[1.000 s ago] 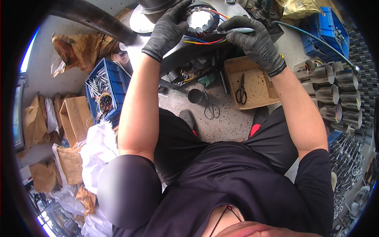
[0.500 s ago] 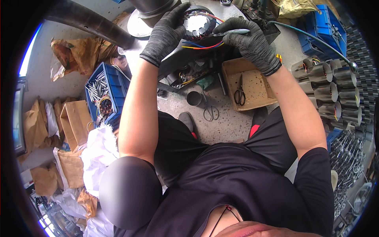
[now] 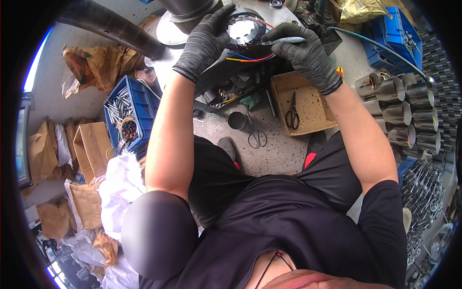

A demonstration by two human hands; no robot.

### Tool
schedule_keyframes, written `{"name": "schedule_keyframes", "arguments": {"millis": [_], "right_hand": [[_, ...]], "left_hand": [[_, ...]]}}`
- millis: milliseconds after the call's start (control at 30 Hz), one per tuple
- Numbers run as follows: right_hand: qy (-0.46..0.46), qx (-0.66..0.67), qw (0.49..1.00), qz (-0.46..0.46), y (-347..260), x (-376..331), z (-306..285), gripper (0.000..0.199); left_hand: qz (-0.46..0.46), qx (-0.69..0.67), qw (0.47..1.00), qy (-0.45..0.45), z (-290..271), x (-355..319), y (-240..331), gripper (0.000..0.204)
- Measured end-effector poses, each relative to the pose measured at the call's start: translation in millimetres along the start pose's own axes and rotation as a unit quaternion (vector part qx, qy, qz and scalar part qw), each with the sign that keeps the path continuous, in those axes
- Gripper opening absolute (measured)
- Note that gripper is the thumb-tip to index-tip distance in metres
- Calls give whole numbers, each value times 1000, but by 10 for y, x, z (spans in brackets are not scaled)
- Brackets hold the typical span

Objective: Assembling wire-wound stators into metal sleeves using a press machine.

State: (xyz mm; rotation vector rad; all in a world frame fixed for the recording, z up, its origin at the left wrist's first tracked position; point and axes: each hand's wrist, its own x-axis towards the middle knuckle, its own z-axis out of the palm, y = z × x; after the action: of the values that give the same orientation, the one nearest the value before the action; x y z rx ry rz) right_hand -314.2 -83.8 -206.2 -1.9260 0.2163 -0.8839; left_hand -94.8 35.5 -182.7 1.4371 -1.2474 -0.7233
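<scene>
At the bench's near edge is a round motor stator [image 3: 244,32] with a bright metal core and dark windings. Red, blue and yellow wires [image 3: 250,60] trail from it toward me. My left hand [image 3: 203,45], in a grey knit glove, grips its left side, fingers along the far rim and thumb on the near side. In my gloved right hand [image 3: 305,60] a slim, pale grey pen-like tool [image 3: 288,40] is pinched, its tip pointing left at the stator's right edge. Exactly what tool it is cannot be made out.
A dark metal cylinder [image 3: 187,12] stands behind my left hand. Below the bench, a cardboard box [image 3: 313,113] holds black scissors [image 3: 292,113]. Blue crates [image 3: 144,108] flank me, one with metal shafts. Several metal sleeves [image 3: 399,106] are stacked at right.
The stator and my left hand have shifted slightly to the right. My right hand has moved down a little, still holding the pen-like tool.
</scene>
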Motion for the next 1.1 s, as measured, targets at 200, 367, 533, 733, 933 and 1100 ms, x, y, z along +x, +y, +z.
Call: {"name": "schedule_keyframes", "arguments": {"millis": [200, 367, 533, 733, 933, 1100], "right_hand": [[-116, 54, 986, 110, -68, -12, -81, 23], [-20, -37, 999, -10, -78, -110, 48, 21], [-33, -57, 995, -74, -29, -127, 44, 26], [-109, -43, 986, -116, -178, -181, 60, 26], [-135, -66, 983, -105, -164, -206, 24, 30], [-71, -72, 989, -106, -245, -194, -5, 28]], "left_hand": [[48, 29, 998, 4, -37, 14, -104, 76], [13, 26, 999, 14, -166, 59, -245, 78], [12, -2, 1000, 8, -206, 96, -296, 81], [-29, -79, 996, 2, -265, 57, -286, 83], [-10, -103, 995, -2, -252, 70, -306, 83], [-34, -45, 998, -3, -281, 90, -338, 80]]}}
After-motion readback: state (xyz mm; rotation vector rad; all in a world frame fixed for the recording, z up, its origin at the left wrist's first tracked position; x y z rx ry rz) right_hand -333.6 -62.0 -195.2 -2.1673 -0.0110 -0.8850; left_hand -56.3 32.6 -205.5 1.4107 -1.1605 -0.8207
